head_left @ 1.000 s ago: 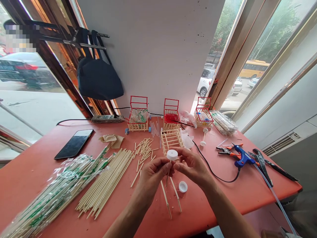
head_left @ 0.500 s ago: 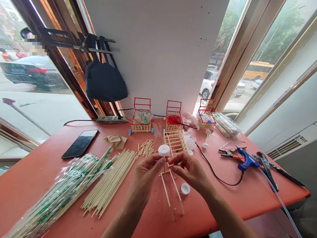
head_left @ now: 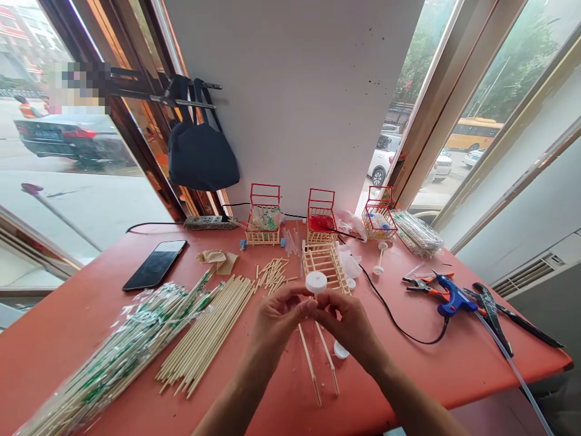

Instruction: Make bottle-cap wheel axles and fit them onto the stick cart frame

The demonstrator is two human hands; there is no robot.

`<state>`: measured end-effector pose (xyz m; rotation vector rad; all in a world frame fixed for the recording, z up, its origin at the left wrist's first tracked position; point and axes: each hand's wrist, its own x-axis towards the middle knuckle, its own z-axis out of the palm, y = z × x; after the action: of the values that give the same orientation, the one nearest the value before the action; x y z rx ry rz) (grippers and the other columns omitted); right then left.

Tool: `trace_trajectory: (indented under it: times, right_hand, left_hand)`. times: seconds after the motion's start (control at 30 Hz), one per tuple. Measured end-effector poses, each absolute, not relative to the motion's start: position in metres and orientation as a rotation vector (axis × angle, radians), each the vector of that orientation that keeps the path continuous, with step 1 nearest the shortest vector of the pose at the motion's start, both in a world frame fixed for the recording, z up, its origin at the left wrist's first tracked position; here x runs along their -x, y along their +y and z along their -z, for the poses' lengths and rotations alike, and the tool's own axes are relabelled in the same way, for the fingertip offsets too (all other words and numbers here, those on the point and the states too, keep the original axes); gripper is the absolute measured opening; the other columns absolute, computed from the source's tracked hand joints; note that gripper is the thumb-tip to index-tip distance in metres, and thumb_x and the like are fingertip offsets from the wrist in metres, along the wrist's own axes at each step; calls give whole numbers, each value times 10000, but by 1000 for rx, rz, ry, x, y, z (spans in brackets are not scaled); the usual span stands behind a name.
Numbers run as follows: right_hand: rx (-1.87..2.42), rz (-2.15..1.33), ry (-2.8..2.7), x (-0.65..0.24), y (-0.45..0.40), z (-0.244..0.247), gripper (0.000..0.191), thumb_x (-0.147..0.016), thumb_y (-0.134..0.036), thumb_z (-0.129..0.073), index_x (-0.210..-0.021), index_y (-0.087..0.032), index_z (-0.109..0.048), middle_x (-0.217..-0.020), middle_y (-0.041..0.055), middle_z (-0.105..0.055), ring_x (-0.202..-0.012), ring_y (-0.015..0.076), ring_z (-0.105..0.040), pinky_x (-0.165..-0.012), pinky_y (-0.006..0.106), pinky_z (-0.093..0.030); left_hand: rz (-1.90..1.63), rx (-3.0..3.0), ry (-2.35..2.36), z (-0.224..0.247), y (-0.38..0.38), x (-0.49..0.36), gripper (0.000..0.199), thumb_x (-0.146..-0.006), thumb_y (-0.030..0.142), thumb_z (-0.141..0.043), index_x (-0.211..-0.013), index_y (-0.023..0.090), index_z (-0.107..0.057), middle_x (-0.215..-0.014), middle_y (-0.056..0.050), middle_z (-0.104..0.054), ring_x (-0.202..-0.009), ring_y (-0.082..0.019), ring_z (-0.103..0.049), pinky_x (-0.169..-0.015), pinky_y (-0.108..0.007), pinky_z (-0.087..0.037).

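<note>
Pinched fingers of my left hand point(head_left: 281, 318) and my right hand point(head_left: 345, 315) meet just under a white round cap point(head_left: 316, 281). The cap sits on top of a thin stick, mostly hidden by the fingers, which both hands hold. Below them a narrow frame of wooden sticks point(head_left: 330, 357) lies on the red table point(head_left: 372, 387), its far end covered by my hands. Beside it, near my right wrist, is another white cap point(head_left: 340, 350). A ladder-like stick lattice point(head_left: 324, 266) lies behind the hands.
Three small stick carts with red handles, one of them here point(head_left: 264, 227), stand along the wall. Left are loose sticks point(head_left: 206, 339), wrapped sticks point(head_left: 113, 351) and a phone point(head_left: 155, 265). A blue glue gun point(head_left: 454, 297), its black cord and pliers point(head_left: 424, 284) lie right.
My hands have come together below the white cap; my right fingers now touch the left ones. The camera view has shifted slightly.
</note>
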<state>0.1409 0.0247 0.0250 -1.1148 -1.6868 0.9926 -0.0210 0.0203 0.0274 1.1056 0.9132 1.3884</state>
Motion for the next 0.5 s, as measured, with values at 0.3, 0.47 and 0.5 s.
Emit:
trace_trajectory:
  times: [0.3, 0.47, 0.5]
  right_hand:
    - [1114, -1075, -1687, -166, 41, -46, 184, -863, -356, -673, -776, -194, -663, -715, -16, -615, -673, 135, -512, -639, 260, -382]
    - [1175, -937, -1720, -168, 48, -41, 158, -869, -319, -654, -770, -196, -663, -689, -31, -595, -624, 116, -456, -593, 249, -349]
    - [1185, -895, -1721, -167, 48, -40, 153, -866, -308, -653, -762, -196, -662, -682, -33, -590, -616, 114, -443, -581, 247, -340]
  left_hand:
    - [-1467, -1749, 1853, -55, 23, 75, 367, -910, 456, -597, -653, 204, -670, -506, 45, -521, -490, -119, -433, -557, -259, -364]
    - [-1402, -1777, 1650, -72, 33, 75, 292, -875, 495, -661, -914, 221, -751, -849, -25, -729, -757, -188, -635, -721, -292, -486]
    - [-1391, -1717, 1539, -76, 36, 72, 343, -859, 509, -686, -1039, 225, -755, -971, -48, -754, -846, -209, -667, -771, -310, -514]
